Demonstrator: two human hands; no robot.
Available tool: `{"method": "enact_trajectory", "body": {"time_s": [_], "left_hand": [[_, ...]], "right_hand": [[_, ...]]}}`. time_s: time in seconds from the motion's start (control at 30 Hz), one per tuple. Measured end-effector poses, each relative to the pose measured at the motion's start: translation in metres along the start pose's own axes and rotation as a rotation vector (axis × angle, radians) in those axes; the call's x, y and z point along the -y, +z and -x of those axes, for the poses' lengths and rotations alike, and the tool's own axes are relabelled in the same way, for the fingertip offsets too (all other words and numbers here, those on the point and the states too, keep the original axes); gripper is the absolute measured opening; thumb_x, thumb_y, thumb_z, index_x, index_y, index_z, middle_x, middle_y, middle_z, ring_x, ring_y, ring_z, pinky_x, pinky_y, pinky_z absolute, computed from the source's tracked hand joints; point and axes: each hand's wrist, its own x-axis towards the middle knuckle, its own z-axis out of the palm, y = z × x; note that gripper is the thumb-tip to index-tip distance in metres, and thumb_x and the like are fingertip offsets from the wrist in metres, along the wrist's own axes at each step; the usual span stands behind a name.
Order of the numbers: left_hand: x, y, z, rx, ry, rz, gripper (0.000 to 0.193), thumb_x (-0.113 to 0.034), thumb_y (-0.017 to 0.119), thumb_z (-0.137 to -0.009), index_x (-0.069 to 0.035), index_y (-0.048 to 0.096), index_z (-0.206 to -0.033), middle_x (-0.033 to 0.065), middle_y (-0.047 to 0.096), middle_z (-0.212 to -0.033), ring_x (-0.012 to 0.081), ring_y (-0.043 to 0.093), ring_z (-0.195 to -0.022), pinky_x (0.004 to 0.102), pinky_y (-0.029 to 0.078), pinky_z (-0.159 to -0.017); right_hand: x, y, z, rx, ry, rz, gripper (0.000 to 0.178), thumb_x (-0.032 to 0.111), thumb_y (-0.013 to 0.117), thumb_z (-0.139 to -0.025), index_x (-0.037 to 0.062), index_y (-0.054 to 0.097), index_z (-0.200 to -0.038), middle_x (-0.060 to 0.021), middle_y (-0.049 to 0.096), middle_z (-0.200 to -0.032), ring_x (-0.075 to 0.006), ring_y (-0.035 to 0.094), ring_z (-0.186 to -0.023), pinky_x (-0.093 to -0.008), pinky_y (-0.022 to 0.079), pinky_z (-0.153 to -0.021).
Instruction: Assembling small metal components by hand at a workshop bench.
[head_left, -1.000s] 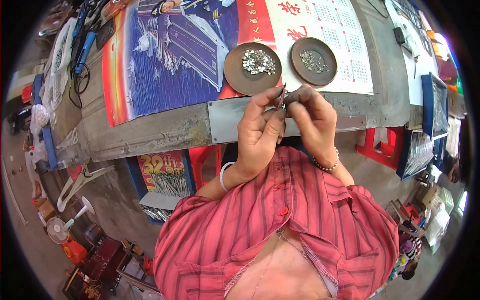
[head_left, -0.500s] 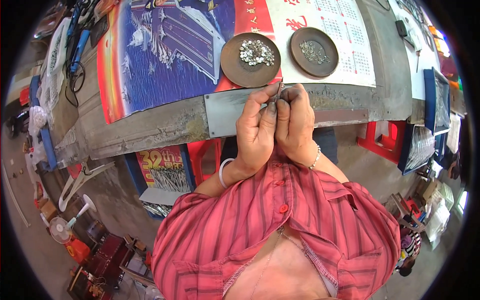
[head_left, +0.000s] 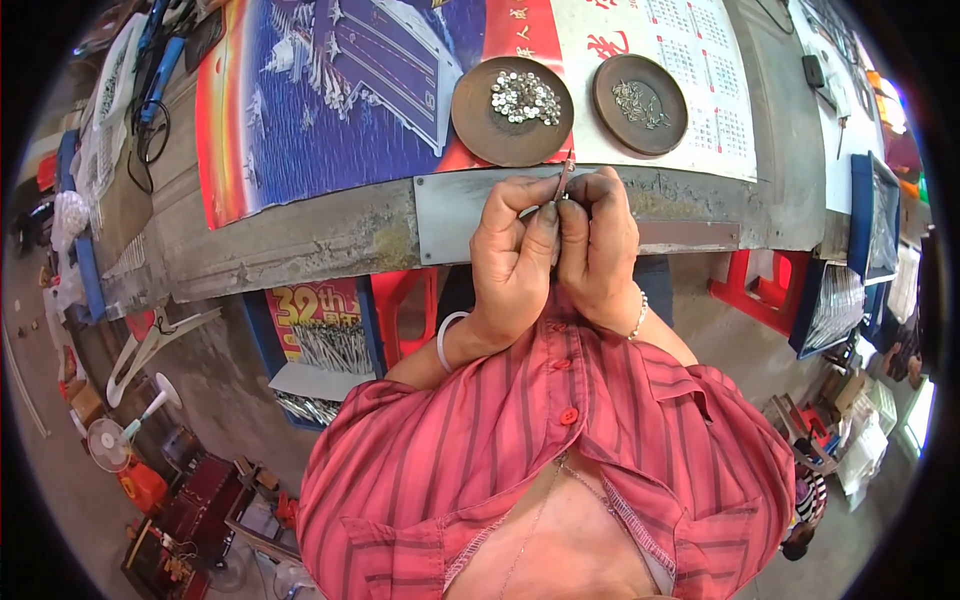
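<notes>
Both my hands meet fingertip to fingertip at the near edge of the table. My left hand [head_left: 510, 250] is closed in a pinch, with a thin pointed tool [head_left: 567, 168] sticking up past its fingertips. Against it, my right hand [head_left: 600, 240] is pinched too; something tiny and shiny shows between the fingertips, too small to name. Just beyond my fingers lies a round brown dish [head_left: 475, 125] holding a pile of small silvery round pieces. A second brown dish [head_left: 607, 115], to its right, carries small thin wire-like metal bits.
A printed calendar poster [head_left: 330, 130] lies under the dishes on the worn grey table [head_left: 320, 240]. Below the table edge, at left, a blue tray [head_left: 262, 335] holds many metal rods beside a red stool [head_left: 400, 315]. More blue trays [head_left: 860, 215] stand at the right.
The dishes and table sit slightly differently in view. My hands stay pinched together, and more of the pointed tool shows above the fingertips.
</notes>
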Motion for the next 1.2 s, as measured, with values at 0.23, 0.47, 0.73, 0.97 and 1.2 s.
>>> {"method": "enact_trajectory", "body": {"time_s": [0.23,0.47,0.73,0.97,1.2], "left_hand": [[-0.012,-0.010,0.009,0.077,0.176,-0.260,0.039,0.007,0.047,-0.091,-0.001,0.047,-0.128,0.0079,0.058,-0.109,0.0152,0.059,-0.094,0.0251,0.050,-0.078],[-0.030,-0.024,0.024,0.060,0.387,-0.121,0.034,0.004,0.052,-0.091,0.000,0.049,-0.125,0.0141,0.064,-0.108,0.0208,0.064,-0.101,0.0299,0.050,-0.084],[-0.038,-0.112,0.078,-0.107,0.283,-0.526,0.034,0.000,0.046,-0.091,-0.001,0.049,-0.125,0.0079,0.062,-0.099,0.0135,0.063,-0.076,0.0265,0.050,-0.067],[-0.060,-0.347,0.164,-0.859,0.080,-1.343,0.015,-0.006,0.053,-0.086,-0.002,0.061,-0.098,0.0188,0.062,-0.093,0.0361,0.060,-0.088,0.0428,0.048,-0.079],[-0.038,-0.454,0.219,-0.733,-0.601,-1.608,0.017,-0.013,0.057,-0.081,-0.008,0.069,-0.092,0.0199,0.066,-0.090,0.0384,0.063,-0.088,0.0464,0.049,-0.078]], "right_hand": [[0.014,-0.016,-0.014,0.151,0.306,-0.401,0.005,-0.001,0.054,-0.088,-0.0040,0.055,-0.085,-0.0046,0.054,-0.075,-0.0107,0.050,-0.066,-0.0239,0.042,-0.061],[0.030,0.004,0.008,0.083,-0.074,-0.041,0.018,0.007,0.040,-0.098,-0.0024,0.054,-0.104,-0.0102,0.057,-0.092,-0.0166,0.054,-0.079,-0.0274,0.045,-0.071],[0.043,0.032,-0.007,0.499,0.286,-0.857,0.044,0.036,0.035,-0.102,-0.0056,0.050,-0.101,-0.0114,0.051,-0.089,-0.0166,0.051,-0.072,-0.0307,0.045,-0.072],[0.067,0.042,-0.007,0.694,0.115,-0.405,0.017,0.010,0.042,-0.097,-0.0045,0.052,-0.097,-0.0102,0.053,-0.091,-0.0170,0.056,-0.081,-0.0297,0.044,-0.077],[0.081,0.051,-0.009,0.944,-0.050,-0.259,0.012,0.005,0.057,-0.087,-0.0048,0.053,-0.092,-0.0173,0.056,-0.088,-0.0333,0.056,-0.081,-0.0342,0.045,-0.074]]}}
